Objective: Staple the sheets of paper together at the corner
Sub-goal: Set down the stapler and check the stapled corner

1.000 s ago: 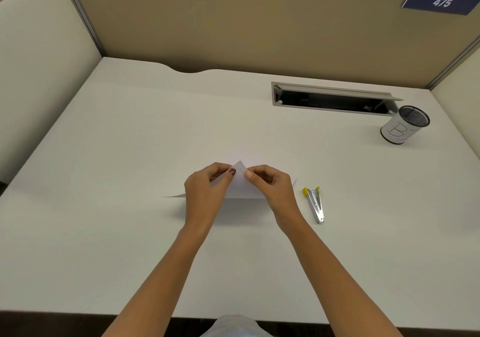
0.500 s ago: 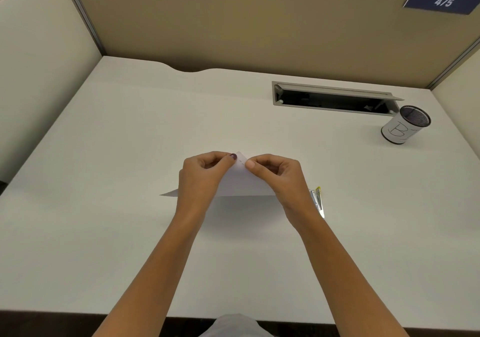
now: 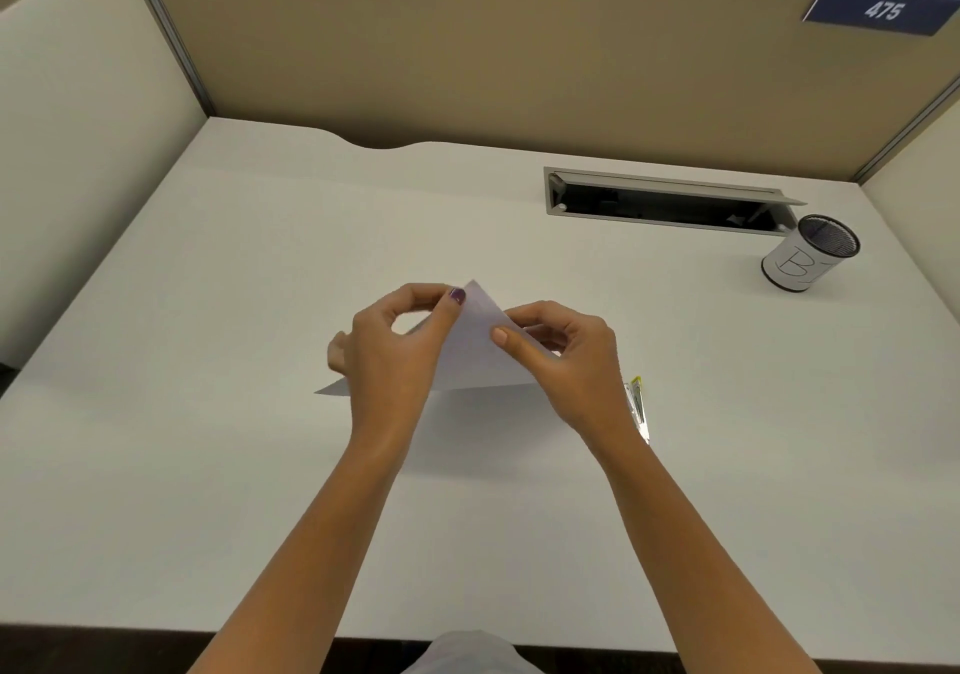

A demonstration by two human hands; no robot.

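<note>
White sheets of paper (image 3: 475, 356) are held up off the white desk (image 3: 208, 310), one corner pointing up and away from me. My left hand (image 3: 395, 346) pinches the left edge near that corner between thumb and forefinger. My right hand (image 3: 566, 356) pinches the right edge a little lower. A small metal stapler (image 3: 638, 406) with a yellow tip lies on the desk just right of my right wrist, partly hidden by it. The paper's far left corner sticks out past my left hand.
A mesh pen cup (image 3: 808, 252) wrapped in white paper stands at the back right. An open cable slot (image 3: 670, 200) is set into the desk behind it. Beige partition walls close the desk at back, left and right.
Both hands have lifted the paper higher and tilted it more upright. My right hand has slid down the right edge, away from the corner, and now covers part of the stapler.
</note>
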